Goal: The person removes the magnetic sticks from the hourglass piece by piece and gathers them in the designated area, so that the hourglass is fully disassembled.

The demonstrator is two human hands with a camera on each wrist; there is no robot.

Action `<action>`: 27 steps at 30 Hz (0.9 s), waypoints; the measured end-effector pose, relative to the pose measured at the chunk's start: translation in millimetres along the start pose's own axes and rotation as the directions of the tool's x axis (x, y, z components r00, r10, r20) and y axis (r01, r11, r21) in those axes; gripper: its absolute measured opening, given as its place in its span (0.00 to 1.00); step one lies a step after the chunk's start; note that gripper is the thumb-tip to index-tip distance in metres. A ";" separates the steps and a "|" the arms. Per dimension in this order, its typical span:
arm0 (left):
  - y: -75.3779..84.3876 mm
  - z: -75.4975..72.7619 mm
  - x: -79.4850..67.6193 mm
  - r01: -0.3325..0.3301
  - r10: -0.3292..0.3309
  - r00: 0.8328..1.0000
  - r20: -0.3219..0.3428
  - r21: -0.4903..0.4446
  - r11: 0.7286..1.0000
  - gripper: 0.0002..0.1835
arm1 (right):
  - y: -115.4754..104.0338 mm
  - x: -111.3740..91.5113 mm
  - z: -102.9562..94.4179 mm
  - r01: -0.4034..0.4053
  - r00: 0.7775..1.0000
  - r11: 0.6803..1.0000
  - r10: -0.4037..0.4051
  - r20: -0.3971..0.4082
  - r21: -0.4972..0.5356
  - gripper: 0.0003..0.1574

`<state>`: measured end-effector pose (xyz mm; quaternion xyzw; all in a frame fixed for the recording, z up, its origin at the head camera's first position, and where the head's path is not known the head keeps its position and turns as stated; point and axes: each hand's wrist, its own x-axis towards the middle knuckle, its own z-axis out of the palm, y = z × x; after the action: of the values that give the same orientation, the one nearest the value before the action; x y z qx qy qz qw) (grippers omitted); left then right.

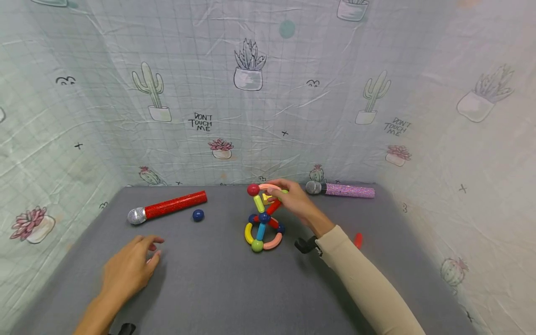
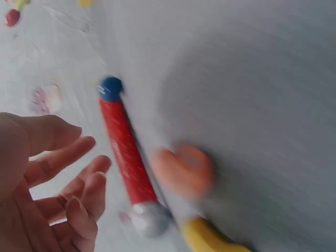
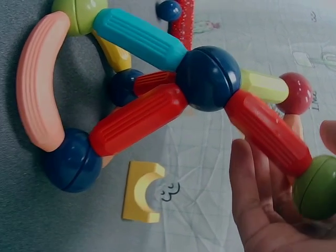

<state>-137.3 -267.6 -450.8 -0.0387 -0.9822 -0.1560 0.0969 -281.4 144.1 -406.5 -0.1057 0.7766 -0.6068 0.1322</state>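
"Where is the rod-and-ball structure?"

"It stands upright on the grey table, its curved rods and balls forming a ring at the bottom. Take it as the landmark."

"And the right hand?"

"At the structure's upper right side. Its fingers and thumb are bent about the green ball and the curved pink rod at the top; how hard they press, I cannot tell."

"What is at the other end of that pink rod?"

"A red ball, at the structure's upper left."

"The left hand?"

"Well apart from the structure, to its left and nearer the person. Thumb and fingers are apart and loosely bent, with nothing between them."

"Anything near that hand?"

"To the left of the structure, the left wrist view shows a curved pink piece and a yellow piece, both blurred."

"What else lies left of the structure?"

"A red microphone with a silver head, and a loose blue ball just beside it."

"Behind the structure?"

"A notched yellow block, then the cactus-print cloth."

"To its right?"

"A glittery pink microphone, farther back than the structure, and a red piece partly hidden by the beige sleeve."
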 end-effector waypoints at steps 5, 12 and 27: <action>42.3 -1.6 29.5 -0.088 0.086 0.995 -0.056 -0.032 0.996 0.15 | -4.7 2.1 6.0 0.007 0.999 0.998 -0.010 -0.050 -0.058 0.22; 108.3 5.5 78.9 -0.227 0.216 0.972 -0.098 -0.122 0.966 0.20 | -5.6 9.3 13.7 0.014 0.992 0.992 -0.030 -0.126 -0.123 0.19; 172.0 38.6 148.9 -0.319 0.331 0.943 -0.034 -0.372 0.872 0.24 | -10.0 11.4 19.5 0.030 0.985 0.991 -0.052 -0.163 -0.134 0.14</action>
<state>-271.5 -85.5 -405.2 -0.2231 -0.9154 -0.3206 0.0976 -285.7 120.2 -402.1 -0.0790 0.8208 -0.5637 0.0471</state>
